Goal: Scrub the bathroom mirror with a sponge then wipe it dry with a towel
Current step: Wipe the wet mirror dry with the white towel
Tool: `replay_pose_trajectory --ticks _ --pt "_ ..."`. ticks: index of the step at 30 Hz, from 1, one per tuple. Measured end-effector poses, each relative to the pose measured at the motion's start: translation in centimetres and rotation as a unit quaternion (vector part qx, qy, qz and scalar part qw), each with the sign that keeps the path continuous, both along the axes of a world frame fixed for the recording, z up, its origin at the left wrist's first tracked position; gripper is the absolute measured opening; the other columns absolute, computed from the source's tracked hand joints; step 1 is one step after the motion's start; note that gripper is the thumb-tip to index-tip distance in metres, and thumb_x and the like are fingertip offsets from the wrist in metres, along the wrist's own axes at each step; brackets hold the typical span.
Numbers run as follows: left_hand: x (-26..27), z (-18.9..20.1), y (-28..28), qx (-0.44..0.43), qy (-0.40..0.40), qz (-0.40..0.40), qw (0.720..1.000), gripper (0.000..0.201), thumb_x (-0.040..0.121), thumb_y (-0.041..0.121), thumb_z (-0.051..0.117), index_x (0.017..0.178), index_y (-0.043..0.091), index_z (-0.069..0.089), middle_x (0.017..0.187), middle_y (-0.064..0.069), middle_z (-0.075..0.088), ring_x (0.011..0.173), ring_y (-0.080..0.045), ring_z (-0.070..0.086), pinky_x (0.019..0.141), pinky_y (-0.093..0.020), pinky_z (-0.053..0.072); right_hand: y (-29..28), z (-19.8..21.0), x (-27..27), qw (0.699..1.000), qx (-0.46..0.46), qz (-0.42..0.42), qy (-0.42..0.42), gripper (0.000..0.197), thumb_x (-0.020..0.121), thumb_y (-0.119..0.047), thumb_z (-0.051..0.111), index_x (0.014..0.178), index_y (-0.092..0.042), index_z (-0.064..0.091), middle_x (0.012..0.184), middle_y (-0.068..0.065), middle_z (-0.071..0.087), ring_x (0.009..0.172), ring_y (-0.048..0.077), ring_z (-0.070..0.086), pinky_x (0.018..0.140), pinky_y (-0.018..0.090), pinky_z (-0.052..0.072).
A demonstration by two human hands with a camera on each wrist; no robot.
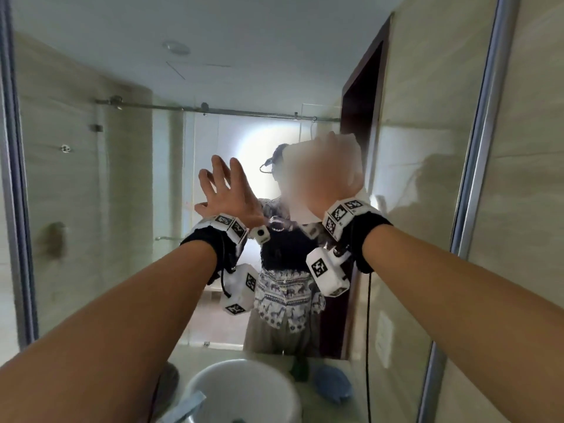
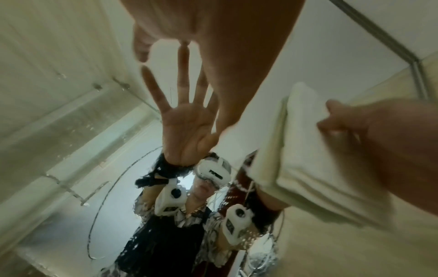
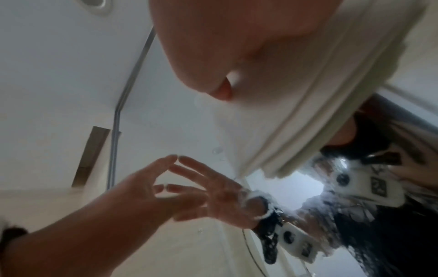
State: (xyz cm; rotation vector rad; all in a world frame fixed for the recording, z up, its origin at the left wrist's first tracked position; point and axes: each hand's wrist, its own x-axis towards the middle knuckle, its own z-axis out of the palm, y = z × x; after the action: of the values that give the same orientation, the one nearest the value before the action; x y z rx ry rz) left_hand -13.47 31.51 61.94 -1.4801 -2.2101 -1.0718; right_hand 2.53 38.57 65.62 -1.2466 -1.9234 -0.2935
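The bathroom mirror (image 1: 106,178) fills the wall in front of me, and water drops (image 2: 71,193) streak its glass. My right hand (image 1: 323,175) grips a folded white towel (image 1: 351,160) and holds it flat against the mirror at head height. The towel (image 2: 303,150) shows as thick folded layers, and its edge (image 3: 296,112) lies on the glass. To its left, my left hand (image 1: 225,190) is open with fingers spread, the fingertips (image 3: 173,158) touching the mirror. A small dark green object (image 1: 300,369) lies at the mirror's foot; I cannot tell whether it is the sponge.
A round white basin (image 1: 244,389) stands below my arms. A blue cloth (image 1: 332,386) lies on the counter to its right, and a pale blue item (image 1: 189,404) rests by its left rim. The mirror's metal frame (image 1: 485,117) runs down the right side.
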Motion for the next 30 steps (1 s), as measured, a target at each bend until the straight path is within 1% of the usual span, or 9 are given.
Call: replay_pose_trajectory --ticks 3,5,8,11,14,16,21,24,30 --pt "0.0 0.5 -0.9 0.233 0.058 0.005 0.971 0.051 0.091 0.025 0.056 0.138 0.009 0.045 0.146 -0.01 0.042 0.135 -0.032 0.036 0.097 -0.05 0.044 -1.3 0.7 0.6 0.998 -0.047 0.046 -0.026 0.074 0.095 -0.026 0.038 0.154 -0.032 -0.006 0.159 -0.014 -0.02 0.147 0.021 -0.018 0.114 0.055 0.013" --pt "1.7 0.8 -0.9 0.309 0.128 -0.077 0.939 0.039 0.09 0.02 0.054 0.125 0.002 0.056 0.128 -0.015 0.055 0.12 -0.033 0.049 0.09 -0.048 0.049 -1.9 1.2 0.4 0.994 -0.07 0.076 -0.019 0.072 0.094 -0.022 0.038 0.155 -0.031 -0.001 0.16 -0.014 -0.016 0.147 0.021 -0.016 0.117 0.053 0.011" --pt "5.3 0.5 0.5 0.214 0.206 -0.178 0.938 0.058 0.095 0.03 0.052 0.144 0.002 0.039 0.151 -0.018 0.036 0.14 -0.033 0.032 0.111 -0.05 0.035 -2.5 1.7 0.8 0.989 -0.078 0.123 -0.003 0.07 0.094 -0.011 0.037 0.156 -0.026 0.009 0.163 -0.007 -0.008 0.149 0.02 -0.01 0.121 0.036 -0.001" --pt "7.5 0.0 2.9 0.078 0.185 -0.108 0.974 0.073 0.101 0.051 0.027 0.158 0.015 -0.001 0.164 -0.008 -0.012 0.151 -0.028 -0.012 0.121 -0.055 0.005 -2.6 1.6 2.8 0.979 -0.058 0.192 0.044 0.067 0.092 0.003 0.036 0.153 -0.025 0.024 0.162 -0.008 0.009 0.149 0.011 0.005 0.117 0.022 0.003" --pt "8.7 -0.3 5.4 0.067 0.191 -0.06 0.977 0.076 0.095 0.068 0.008 0.153 0.031 -0.024 0.157 -0.008 -0.036 0.145 -0.032 -0.031 0.115 -0.065 -0.011 -1.6 0.5 5.3 0.991 0.107 0.076 0.018 0.063 0.093 -0.007 0.041 0.15 -0.03 0.026 0.16 -0.01 0.013 0.147 0.014 0.013 0.117 0.037 0.016" --pt "8.9 -0.5 6.5 0.077 0.208 -0.031 0.975 0.075 0.094 0.069 0.007 0.15 0.034 -0.027 0.154 -0.011 -0.041 0.142 -0.035 -0.034 0.112 -0.069 -0.008 -0.2 -0.2 6.3 0.984 0.167 -0.032 0.046 0.06 0.097 -0.021 0.037 0.151 -0.036 0.018 0.161 -0.009 0.004 0.148 0.016 0.006 0.116 0.05 0.012" --pt "7.8 -1.2 7.7 0.116 0.244 -0.031 0.962 0.073 0.095 0.07 0.007 0.152 0.036 -0.022 0.157 -0.009 -0.035 0.145 -0.034 -0.03 0.113 -0.067 -0.007 4.6 -2.4 4.9 0.982 0.11 -0.073 0.133 0.058 0.098 -0.048 0.012 0.153 -0.041 -0.006 0.161 -0.008 -0.017 0.147 0.013 -0.018 0.115 0.059 -0.009" --pt "6.1 -1.0 8.0 0.114 0.291 -0.03 0.949 0.074 0.095 0.071 0.01 0.153 0.037 -0.019 0.158 -0.008 -0.033 0.146 -0.033 -0.028 0.114 -0.066 -0.009 6.1 -2.7 3.9 0.978 0.107 -0.106 0.143 0.059 0.096 -0.05 0.005 0.149 -0.042 -0.017 0.159 -0.009 -0.024 0.145 0.013 -0.025 0.114 0.058 -0.015" --pt "2.0 -0.3 6.7 0.085 0.308 -0.009 0.948 0.075 0.093 0.075 0.008 0.152 0.038 -0.021 0.158 -0.006 -0.034 0.146 -0.03 -0.028 0.115 -0.064 -0.008 6.2 -2.6 3.8 0.976 0.125 -0.104 0.148 0.061 0.094 -0.05 0.009 0.151 -0.04 -0.013 0.161 -0.006 -0.017 0.148 0.016 -0.018 0.114 0.061 -0.009"
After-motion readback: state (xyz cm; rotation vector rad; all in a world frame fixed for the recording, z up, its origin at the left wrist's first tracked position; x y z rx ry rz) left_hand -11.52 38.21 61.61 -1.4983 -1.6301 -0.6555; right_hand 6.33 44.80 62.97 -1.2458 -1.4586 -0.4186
